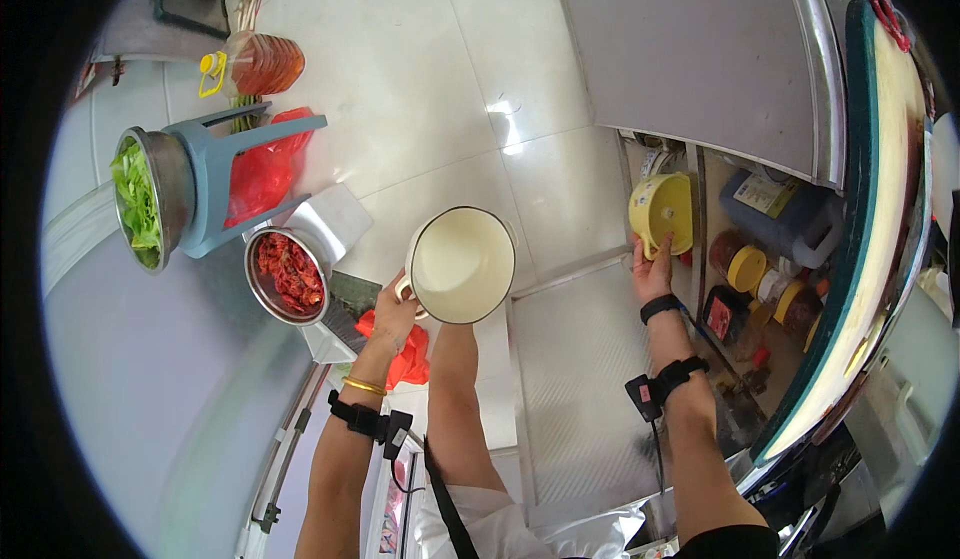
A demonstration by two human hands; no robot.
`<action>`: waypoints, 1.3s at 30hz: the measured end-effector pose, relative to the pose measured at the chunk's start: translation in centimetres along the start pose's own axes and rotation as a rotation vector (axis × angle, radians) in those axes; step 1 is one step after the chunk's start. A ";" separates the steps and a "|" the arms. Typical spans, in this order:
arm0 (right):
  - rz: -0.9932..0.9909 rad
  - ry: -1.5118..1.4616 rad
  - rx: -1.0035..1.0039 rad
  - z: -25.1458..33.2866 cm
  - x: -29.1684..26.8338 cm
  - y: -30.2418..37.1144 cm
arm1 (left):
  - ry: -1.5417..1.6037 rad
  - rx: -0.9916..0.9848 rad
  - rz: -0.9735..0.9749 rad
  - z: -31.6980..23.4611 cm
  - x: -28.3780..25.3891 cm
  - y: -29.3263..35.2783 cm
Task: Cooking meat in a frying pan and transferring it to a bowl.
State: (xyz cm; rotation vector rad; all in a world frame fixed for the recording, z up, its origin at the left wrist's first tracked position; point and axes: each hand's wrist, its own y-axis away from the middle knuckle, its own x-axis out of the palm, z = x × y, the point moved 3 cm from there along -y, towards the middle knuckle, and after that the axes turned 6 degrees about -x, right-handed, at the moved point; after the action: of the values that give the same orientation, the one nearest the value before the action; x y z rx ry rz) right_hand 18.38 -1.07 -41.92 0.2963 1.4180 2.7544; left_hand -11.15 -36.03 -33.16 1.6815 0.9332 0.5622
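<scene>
My left hand [393, 311] is closed round the side handle of a cream pot [462, 265] with a dark rim. The pot hangs over the floor, and I see no food inside it. Over on the right, my right hand [652, 271] reaches to the opening of a low cabinet [700, 29]. Its fingers grip the near edge of a round yellow pot [661, 211], which is tipped on its side at the shelf. Part of that grip is hidden behind the fingers. Black straps with small devices are round both my forearms.
Inside the cabinet stand a dark jug [782, 214] and several yellow-lidded jars [746, 268]. At left, a blue-grey stool [215, 174] bears a bowl of greens [140, 199]. Beside it are a bowl of red food [290, 271] and an oil bottle [262, 64]. A cutting board [880, 209] edges the right.
</scene>
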 end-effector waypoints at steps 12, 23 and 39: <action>-0.228 -0.242 -0.119 1.9 -4.8 -10.0 | 0.111 -0.049 0.080 2.4 -0.1 1.6; -0.070 -0.258 -0.046 -2.3 0.8 -4.3 | 0.172 -0.038 0.130 -2.0 -1.0 7.6; 0.459 0.302 -0.070 9.6 17.6 30.6 | 0.063 0.292 0.343 -20.2 -5.0 25.8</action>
State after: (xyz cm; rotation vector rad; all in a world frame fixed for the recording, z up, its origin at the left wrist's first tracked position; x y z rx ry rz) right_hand 4.66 -9.26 -8.95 0.2356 1.4645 3.3342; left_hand -21.58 -31.33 -2.05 2.1196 0.8030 0.7370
